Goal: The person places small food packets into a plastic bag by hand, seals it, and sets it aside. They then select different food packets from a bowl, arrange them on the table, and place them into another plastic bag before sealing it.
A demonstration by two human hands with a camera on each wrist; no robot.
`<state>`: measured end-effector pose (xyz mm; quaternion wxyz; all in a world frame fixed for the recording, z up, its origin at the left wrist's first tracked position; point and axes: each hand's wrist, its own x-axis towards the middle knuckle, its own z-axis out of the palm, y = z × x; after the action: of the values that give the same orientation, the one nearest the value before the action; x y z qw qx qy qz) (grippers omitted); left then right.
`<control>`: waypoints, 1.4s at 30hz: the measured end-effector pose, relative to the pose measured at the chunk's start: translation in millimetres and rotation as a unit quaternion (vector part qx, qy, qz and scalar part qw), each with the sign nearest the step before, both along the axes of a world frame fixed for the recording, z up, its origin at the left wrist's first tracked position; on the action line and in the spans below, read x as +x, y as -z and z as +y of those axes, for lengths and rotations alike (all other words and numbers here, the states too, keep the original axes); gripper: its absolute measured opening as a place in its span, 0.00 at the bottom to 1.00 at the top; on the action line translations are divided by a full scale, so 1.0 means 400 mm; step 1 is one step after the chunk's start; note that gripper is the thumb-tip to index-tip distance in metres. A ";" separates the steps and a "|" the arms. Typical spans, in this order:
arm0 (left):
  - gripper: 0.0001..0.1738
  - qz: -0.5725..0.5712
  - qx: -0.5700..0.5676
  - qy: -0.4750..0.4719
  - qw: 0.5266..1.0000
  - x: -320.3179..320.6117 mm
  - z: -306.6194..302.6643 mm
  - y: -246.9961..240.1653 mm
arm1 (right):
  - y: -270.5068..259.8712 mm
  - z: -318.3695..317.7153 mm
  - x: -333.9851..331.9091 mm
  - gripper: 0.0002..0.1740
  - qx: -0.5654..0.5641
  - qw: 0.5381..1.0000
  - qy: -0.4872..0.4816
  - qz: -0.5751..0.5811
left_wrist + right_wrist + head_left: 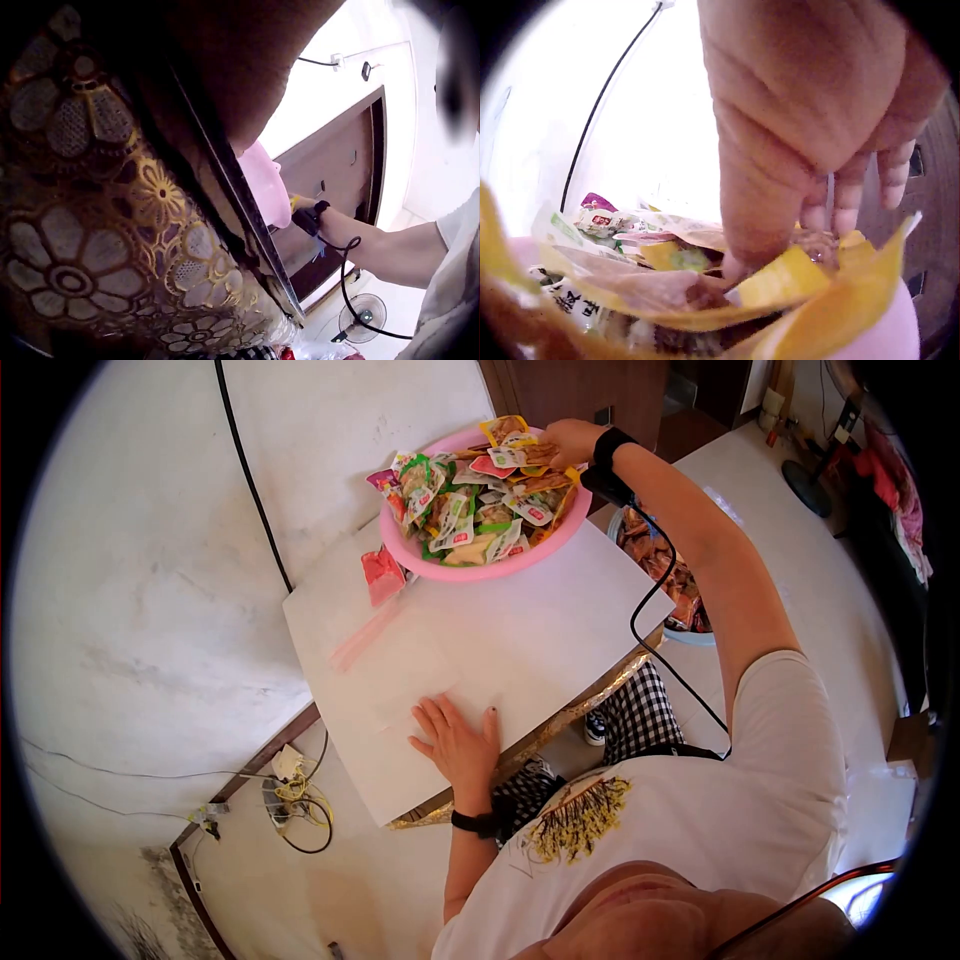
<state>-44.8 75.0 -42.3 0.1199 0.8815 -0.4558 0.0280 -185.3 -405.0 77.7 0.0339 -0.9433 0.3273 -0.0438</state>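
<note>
My left hand (456, 745) rests palm down on the white tabletop (480, 650), fingers spread, holding nothing. At the far side of the table my right hand (572, 442) reaches over the rim of a pink basin (440, 568), heaped with small snack packets (455, 520). In the right wrist view the thumb points down among the packets, with the fingers on the far side of a yellow-edged packet (780, 281); the right hand pinches it. Other packets partly cover the thumb tip.
A red packet (382, 575) and a clear pinkish strip (362, 638) lie left of the basin. On the floor to the right stands a light-blue tub (692, 638) of brownish packets. A black cable (640, 622) hangs from the right wrist across the table corner.
</note>
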 end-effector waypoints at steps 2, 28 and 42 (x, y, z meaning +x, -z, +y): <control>0.44 -0.001 0.002 -0.005 1.000 -0.003 0.000 -0.006 | -0.035 0.059 0.003 0.16 0.002 1.000 0.016 0.019; 0.43 0.000 -0.002 -0.071 0.997 0.088 0.000 0.002 | -0.030 0.132 0.140 0.20 -0.124 0.992 0.001 -0.031; 0.40 -0.004 -0.039 -0.087 0.995 0.110 -0.005 0.007 | -0.153 0.098 -0.011 0.14 -0.092 0.944 -0.007 -0.317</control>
<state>-0.8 73.2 -45.0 0.1497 0.9125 -0.3761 0.0593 -189.7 -365.9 138.8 0.0489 -0.8820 0.2879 -0.3700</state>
